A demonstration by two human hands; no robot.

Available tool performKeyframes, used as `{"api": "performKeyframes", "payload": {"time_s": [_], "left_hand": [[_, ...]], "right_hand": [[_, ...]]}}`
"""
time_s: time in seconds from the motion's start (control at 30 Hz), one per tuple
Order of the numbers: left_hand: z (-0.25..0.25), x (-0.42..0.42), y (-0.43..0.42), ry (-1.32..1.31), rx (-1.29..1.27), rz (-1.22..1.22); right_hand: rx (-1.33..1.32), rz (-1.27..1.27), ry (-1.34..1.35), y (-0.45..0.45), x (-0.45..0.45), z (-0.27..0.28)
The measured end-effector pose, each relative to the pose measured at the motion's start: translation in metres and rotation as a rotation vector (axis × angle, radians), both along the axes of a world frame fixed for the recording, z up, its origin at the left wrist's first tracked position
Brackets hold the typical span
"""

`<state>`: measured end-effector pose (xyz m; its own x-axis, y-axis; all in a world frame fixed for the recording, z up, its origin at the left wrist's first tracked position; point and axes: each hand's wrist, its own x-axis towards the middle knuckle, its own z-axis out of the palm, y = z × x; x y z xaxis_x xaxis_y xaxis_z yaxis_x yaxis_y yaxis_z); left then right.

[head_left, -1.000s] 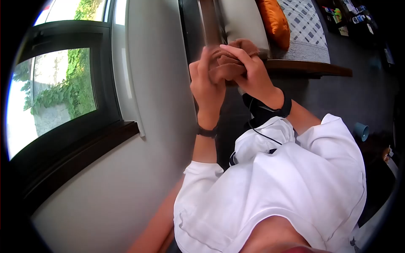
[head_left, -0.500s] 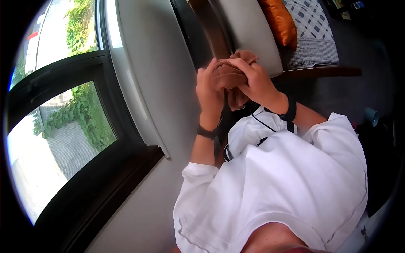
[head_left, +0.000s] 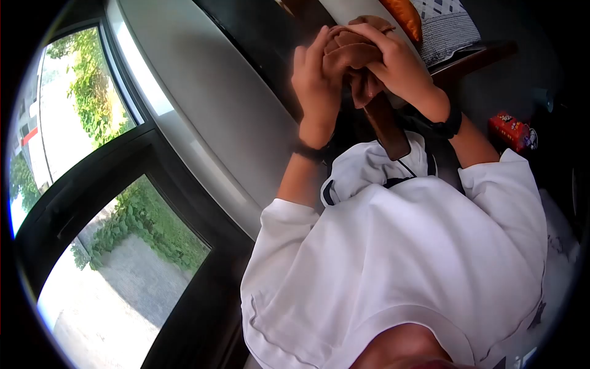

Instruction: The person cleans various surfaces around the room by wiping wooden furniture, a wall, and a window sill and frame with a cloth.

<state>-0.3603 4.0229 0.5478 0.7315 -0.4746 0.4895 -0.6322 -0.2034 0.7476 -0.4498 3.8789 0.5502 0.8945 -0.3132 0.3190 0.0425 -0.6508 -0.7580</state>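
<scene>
A crumpled brown cloth (head_left: 351, 54) is bunched between both hands, near the top middle of the head view. My left hand (head_left: 316, 80) grips its left side with bent fingers. On the other side, my right hand (head_left: 402, 67) presses the folds, its fingers reaching over the top of the cloth. A loose end of the cloth hangs below the hands, over a brown wooden armrest (head_left: 387, 126). Each wrist wears a dark band. Some fingertips are hidden by the folds.
A dark-framed window (head_left: 153, 160) and a pale wall (head_left: 203, 104) are at the left. Behind the hands are an orange cushion (head_left: 405, 18) and a patterned cover (head_left: 445, 31) on a wooden seat. A red package (head_left: 510, 131) lies at the right.
The view has swung round, so the window reaches further right. Both hands stay on the cloth, now higher in view. The armrest's end shows below them, and the red package has come into view.
</scene>
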Motion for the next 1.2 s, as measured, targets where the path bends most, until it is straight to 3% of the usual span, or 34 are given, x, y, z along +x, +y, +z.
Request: {"api": "performKeyframes", "payload": {"time_s": [0.07,0.17,0.43,0.73,1.2], "left_hand": [[-0.007,-0.002,0.009,-0.005,-0.014,-0.103],[-0.010,-0.013,0.024,0.051,-0.072,-0.279],[-0.014,-0.060,0.046,0.109,-0.022,-0.617],[-0.015,-0.034,0.032,0.068,-0.025,-0.542],[-0.003,0.001,0.038,-0.028,0.101,-0.748]], "right_hand": [[-0.013,-0.039,-0.007,0.010,-0.014,0.009],[-0.087,-0.149,0.191,0.027,-0.052,0.012],[0.041,-0.441,0.326,0.096,-0.128,0.046],[0.021,-0.537,0.117,0.097,-0.091,0.040],[0.060,-0.664,0.234,0.126,-0.076,0.047]]}}
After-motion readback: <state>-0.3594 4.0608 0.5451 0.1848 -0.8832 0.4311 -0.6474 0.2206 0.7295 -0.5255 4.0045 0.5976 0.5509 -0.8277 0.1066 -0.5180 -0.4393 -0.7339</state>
